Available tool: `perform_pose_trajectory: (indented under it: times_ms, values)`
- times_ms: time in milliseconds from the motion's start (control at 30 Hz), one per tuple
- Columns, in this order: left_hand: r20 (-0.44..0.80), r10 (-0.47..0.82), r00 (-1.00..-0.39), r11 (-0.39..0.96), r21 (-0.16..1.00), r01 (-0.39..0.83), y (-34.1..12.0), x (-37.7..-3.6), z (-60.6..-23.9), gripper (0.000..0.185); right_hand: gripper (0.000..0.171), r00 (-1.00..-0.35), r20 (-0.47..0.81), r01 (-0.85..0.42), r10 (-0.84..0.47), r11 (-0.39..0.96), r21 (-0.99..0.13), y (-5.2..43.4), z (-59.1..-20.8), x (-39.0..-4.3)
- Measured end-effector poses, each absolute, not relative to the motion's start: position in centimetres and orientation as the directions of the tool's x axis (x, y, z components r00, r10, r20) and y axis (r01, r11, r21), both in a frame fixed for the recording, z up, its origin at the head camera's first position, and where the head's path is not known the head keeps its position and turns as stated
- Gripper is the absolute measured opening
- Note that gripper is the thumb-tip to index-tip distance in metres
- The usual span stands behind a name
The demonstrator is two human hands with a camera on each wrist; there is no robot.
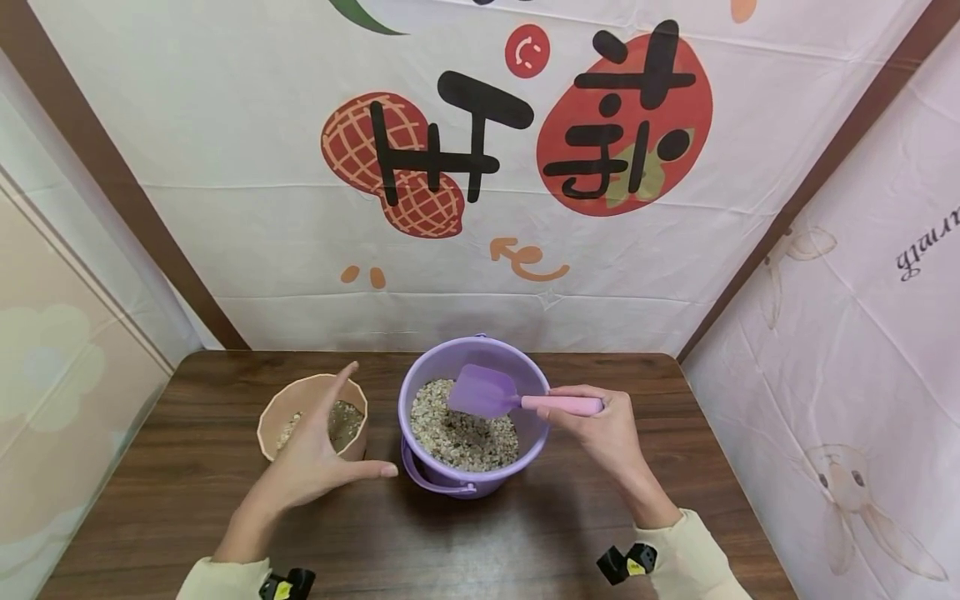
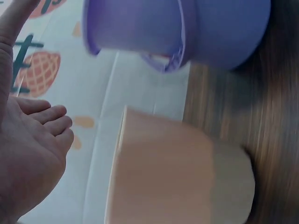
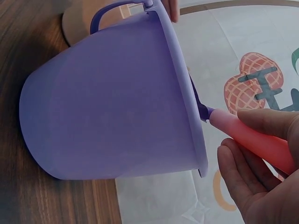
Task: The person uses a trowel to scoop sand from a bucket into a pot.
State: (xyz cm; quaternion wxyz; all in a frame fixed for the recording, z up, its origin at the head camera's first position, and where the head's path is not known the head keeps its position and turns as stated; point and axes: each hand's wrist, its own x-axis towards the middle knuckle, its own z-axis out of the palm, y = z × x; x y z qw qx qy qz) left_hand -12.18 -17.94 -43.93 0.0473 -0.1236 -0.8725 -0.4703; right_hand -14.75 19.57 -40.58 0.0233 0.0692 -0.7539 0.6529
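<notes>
A purple bucket (image 1: pixel 420 392) (image 3: pixel 112 102) (image 2: pixel 224 28) of mixed grain stands mid-table. My right hand (image 1: pixel 600 433) (image 3: pixel 261 168) grips the pink handle of a small purple shovel (image 1: pixel 487 392), whose blade hovers over the grain inside the bucket. Left of the bucket stands a beige cup (image 1: pixel 281 412) (image 2: pixel 187 172) holding some grain. My left hand (image 1: pixel 315 458) (image 2: pixel 28 158) is open in front of the cup, thumb pointing toward the bucket and fingers spread; it holds nothing, and whether it touches the cup is unclear.
The dark wooden table (image 1: pixel 525 533) backs onto a printed white cloth wall (image 1: pixel 480 167). Cloth panels close in the left and right sides. The bucket's handle (image 1: pixel 435 483) hangs down at its front.
</notes>
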Motion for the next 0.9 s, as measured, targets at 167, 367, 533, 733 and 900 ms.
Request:
perform_pose_trajectory:
  times_ms: [167,367,533,733,900]
  values:
    - [0.198,0.217,-0.956,0.517,0.807,0.284,-16.0,-12.9,-44.3,0.139,0.038,-0.993,0.112,-0.118,-0.048,0.161,-0.98,19.7,-40.6,-14.7]
    - [0.174,0.241,-0.955,0.524,0.805,0.279,-14.3,-13.4,-44.8,0.143,0.038,-0.995,0.094,-0.098,-0.029,0.176,-0.98,19.8,-40.6,-14.7]
    - [0.188,0.252,-0.949,0.508,0.809,0.295,-13.4,-14.0,-45.3,0.147,0.038,-0.995,0.088,-0.093,-0.04,0.16,-0.983,19.9,-40.7,-14.7]
    - [0.232,0.288,-0.929,0.445,0.826,0.344,-12.7,-14.6,-45.8,0.148,0.039,-0.995,0.086,-0.094,-0.058,0.156,-0.983,20.0,-40.9,-14.6]
    - [0.225,0.293,-0.929,0.418,0.844,0.336,-12.5,-14.8,-46.0,0.148,0.039,-0.995,0.086,-0.094,-0.05,0.175,-0.98,20.1,-40.9,-14.7]
